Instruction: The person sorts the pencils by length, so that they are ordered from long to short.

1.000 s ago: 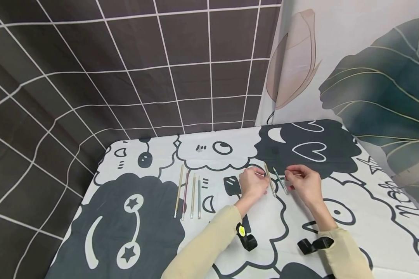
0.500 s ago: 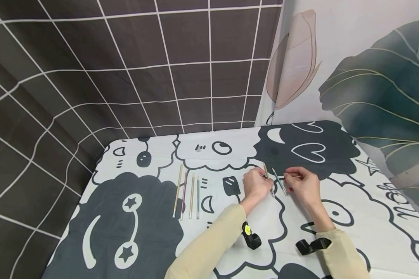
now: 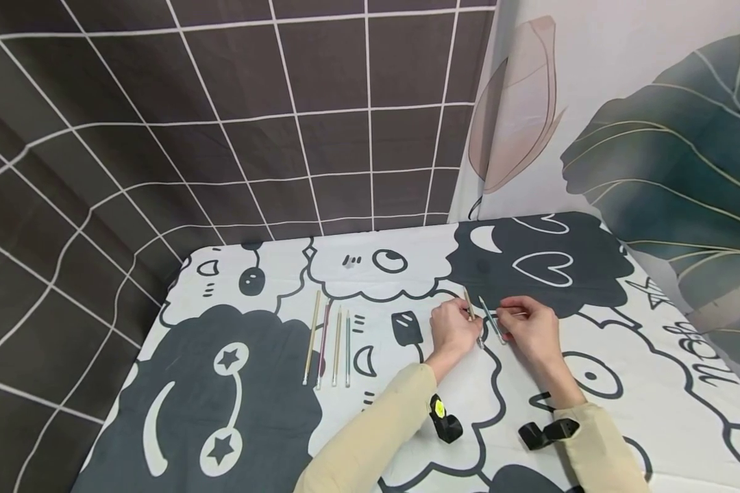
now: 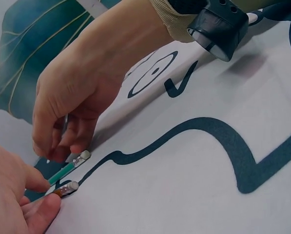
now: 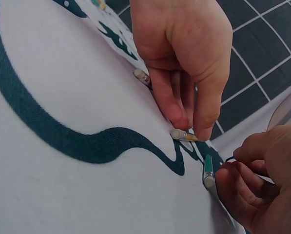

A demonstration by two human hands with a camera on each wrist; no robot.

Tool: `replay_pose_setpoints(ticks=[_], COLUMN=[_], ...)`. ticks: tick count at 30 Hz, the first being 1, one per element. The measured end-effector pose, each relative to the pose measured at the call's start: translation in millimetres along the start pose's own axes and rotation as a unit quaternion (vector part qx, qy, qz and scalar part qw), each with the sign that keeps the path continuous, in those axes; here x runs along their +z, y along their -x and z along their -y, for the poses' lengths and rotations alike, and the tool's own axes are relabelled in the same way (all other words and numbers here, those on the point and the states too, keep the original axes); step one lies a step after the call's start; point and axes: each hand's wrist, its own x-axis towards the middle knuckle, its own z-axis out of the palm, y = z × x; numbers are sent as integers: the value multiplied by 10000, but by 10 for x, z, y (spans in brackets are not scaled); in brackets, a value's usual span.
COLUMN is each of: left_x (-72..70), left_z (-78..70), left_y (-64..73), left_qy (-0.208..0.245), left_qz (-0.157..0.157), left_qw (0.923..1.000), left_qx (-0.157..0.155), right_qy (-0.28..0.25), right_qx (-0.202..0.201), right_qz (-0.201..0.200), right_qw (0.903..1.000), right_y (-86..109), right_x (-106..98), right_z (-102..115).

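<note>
In the head view my left hand pinches a gold pencil near its eraser end, low over the cloth. The right wrist view shows that gold pencil under the left thumb and fingertips. Another eraser end shows beside the left fingers; whether they hold it I cannot tell. A green pencil lies slanted between the hands, its eraser toward me. My right hand hovers just right of it, fingers loosely bent. The right wrist view shows a small gap between the right hand's fingers and the green pencil.
Several pencils lie side by side in a row left of the hands. The black and white cartoon cloth covers the table. A dark gridded curtain stands behind and left, and a leaf-print curtain at the right.
My left hand has moved a little right onto the gold pencil. My right hand has come slightly left, closer to the green pencil. The row of pencils stays as it was.
</note>
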Motion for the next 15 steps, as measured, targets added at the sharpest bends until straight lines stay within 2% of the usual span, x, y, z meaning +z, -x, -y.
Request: replay_pose_setpoints(ticks=[6, 15], left_x=[21, 54], left_z=[-4, -13], left_y=[13, 3], left_qy=[37, -350], left_qz=[4, 38], left_qw=[10000, 9994], left_qx=[-7, -59], right_qy=[48, 458], right_qx=[-74, -179], right_qz=[37, 109], right_qw=[10000, 9987], right_y=[-5, -16], right_x=[1, 3], right_z=[18, 3])
